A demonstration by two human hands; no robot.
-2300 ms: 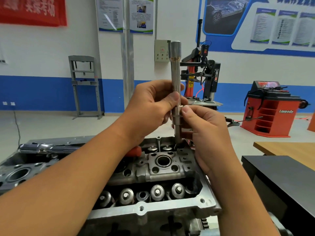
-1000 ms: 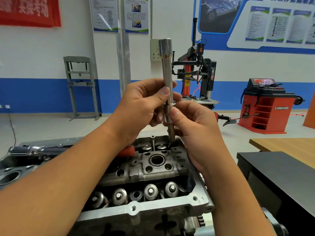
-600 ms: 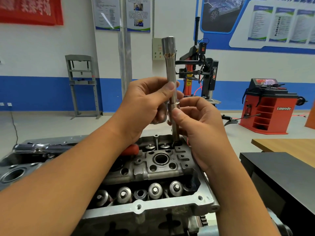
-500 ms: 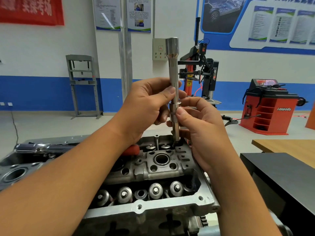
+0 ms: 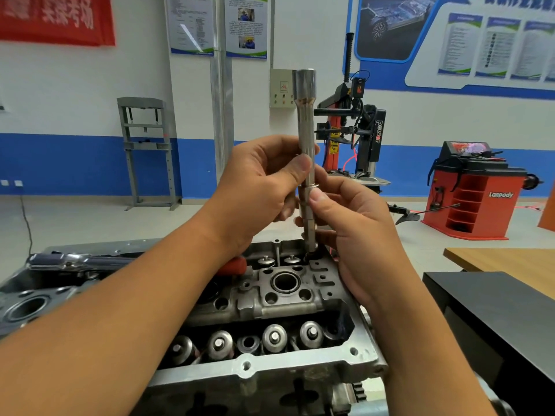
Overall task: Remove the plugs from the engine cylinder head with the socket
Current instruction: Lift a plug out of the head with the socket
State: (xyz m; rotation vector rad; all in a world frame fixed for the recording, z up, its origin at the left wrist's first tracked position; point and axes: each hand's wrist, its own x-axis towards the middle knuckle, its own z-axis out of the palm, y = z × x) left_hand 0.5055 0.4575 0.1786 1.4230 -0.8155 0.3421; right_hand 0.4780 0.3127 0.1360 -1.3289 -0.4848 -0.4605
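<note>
Extraction is looking early-stage: the long spark-plug socket is standing upright with its lower end sitting in a well at the far edge of the cylinder head; no removed plug is showing. Left hand is pinching the socket shaft, right hand is gripping it just below; the 2 hands are nearly touching.

A: Walls?
B: White wall over a blue band; red banner, posters.
A: Floor?
B: Pale floor; grey press frame, red wheel balancer, wooden table.
</note>
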